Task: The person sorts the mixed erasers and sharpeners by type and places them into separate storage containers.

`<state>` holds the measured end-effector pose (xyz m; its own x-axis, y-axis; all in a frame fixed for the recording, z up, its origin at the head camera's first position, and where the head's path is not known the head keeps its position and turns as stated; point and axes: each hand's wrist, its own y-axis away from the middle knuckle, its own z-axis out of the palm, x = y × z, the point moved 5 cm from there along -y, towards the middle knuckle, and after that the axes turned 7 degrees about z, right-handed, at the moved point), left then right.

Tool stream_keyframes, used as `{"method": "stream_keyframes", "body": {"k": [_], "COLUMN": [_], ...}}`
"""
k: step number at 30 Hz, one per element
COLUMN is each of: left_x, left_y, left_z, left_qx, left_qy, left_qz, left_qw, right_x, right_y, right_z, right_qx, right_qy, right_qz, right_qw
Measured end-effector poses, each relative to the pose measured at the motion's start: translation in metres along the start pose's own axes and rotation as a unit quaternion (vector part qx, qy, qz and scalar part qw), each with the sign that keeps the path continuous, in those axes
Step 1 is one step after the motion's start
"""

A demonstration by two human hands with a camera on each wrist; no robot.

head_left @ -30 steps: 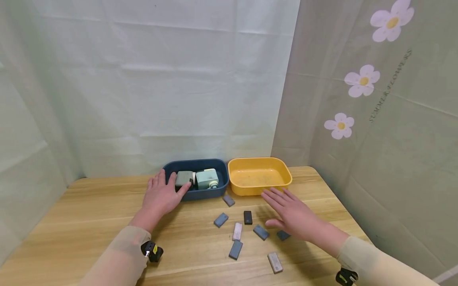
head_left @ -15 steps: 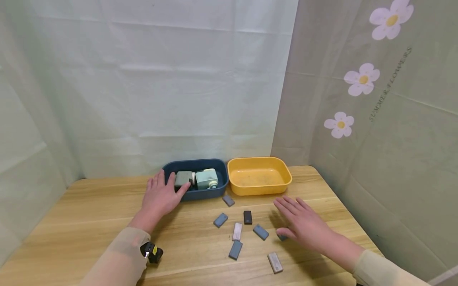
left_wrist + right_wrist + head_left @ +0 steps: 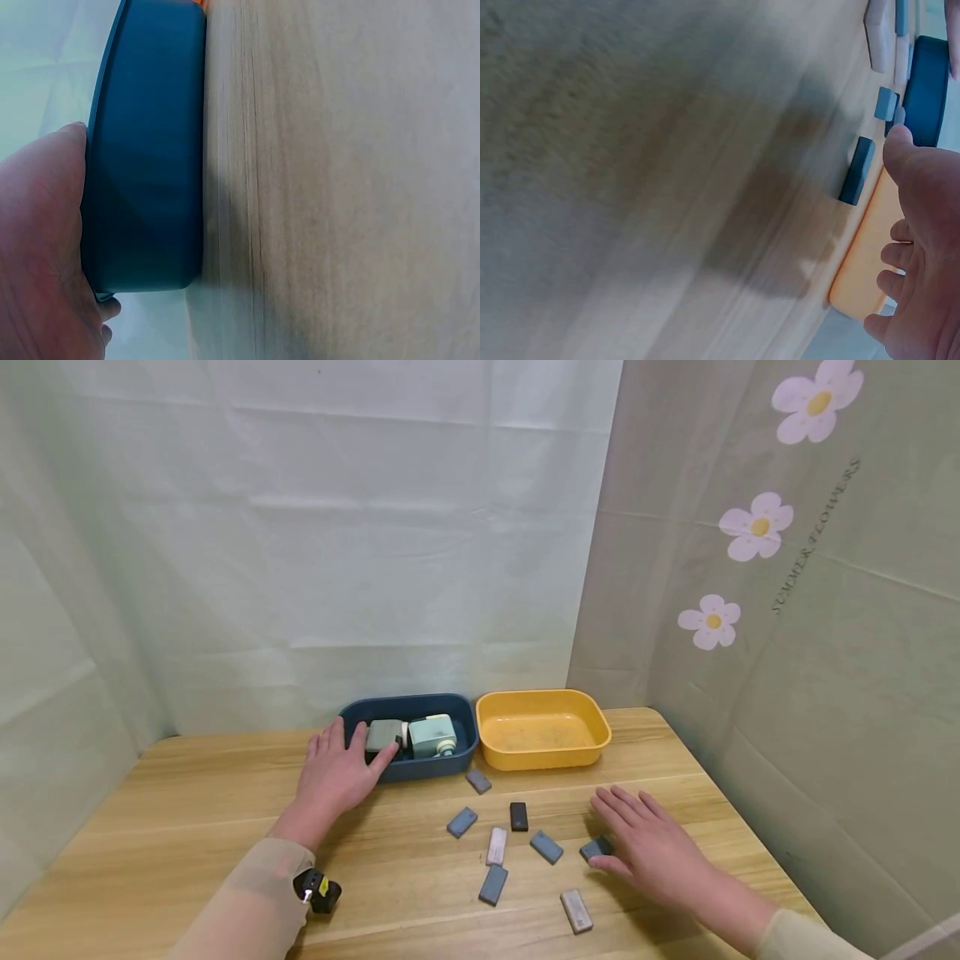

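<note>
My left hand rests at the left end of the dark blue tray, fingers spread over its rim and thumb along the front edge. Inside that tray lie a grey box-shaped thing and a pale green one with a whitish knob. To the right, my right hand hovers over the table with loosely straight fingers, holding nothing. Its thumb overlaps a dark blue rectangular block in the head view; the right wrist view shows that block lying just beyond the thumb.
A yellow tray stands right of the blue one. Several small blocks lie scattered on the wooden table, among them a black block, a whitish one and a grey one. Cloth hangings close off the back and sides.
My right hand has drawn back from the front of the yellow tray, moving right and toward me, uncovering more of the dark blue block. The left hand stays at the blue tray.
</note>
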<state>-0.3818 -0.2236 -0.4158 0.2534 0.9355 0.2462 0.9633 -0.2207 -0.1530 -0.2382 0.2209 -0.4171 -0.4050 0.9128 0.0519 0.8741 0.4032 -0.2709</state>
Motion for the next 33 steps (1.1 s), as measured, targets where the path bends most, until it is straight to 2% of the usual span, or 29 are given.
{"method": "stream_keyframes", "body": {"k": [15,33], "left_x": [0.000,0.000], "left_y": [0.000,0.001], "left_z": [0.001,0.001], "left_qx": [-0.005,-0.007], "left_qy": [0.003,0.008], "left_qz": [-0.004,-0.007], "left_qw": [1.0000,0.9999], "right_x": [-0.001,-0.006], "right_y": [0.007,0.005], "right_z": [0.010,0.016], "right_qx": [-0.043,-0.044], "right_qy": [-0.024,-0.031], "right_qz": [0.037,0.050], "right_qw": [0.998,0.997]}}
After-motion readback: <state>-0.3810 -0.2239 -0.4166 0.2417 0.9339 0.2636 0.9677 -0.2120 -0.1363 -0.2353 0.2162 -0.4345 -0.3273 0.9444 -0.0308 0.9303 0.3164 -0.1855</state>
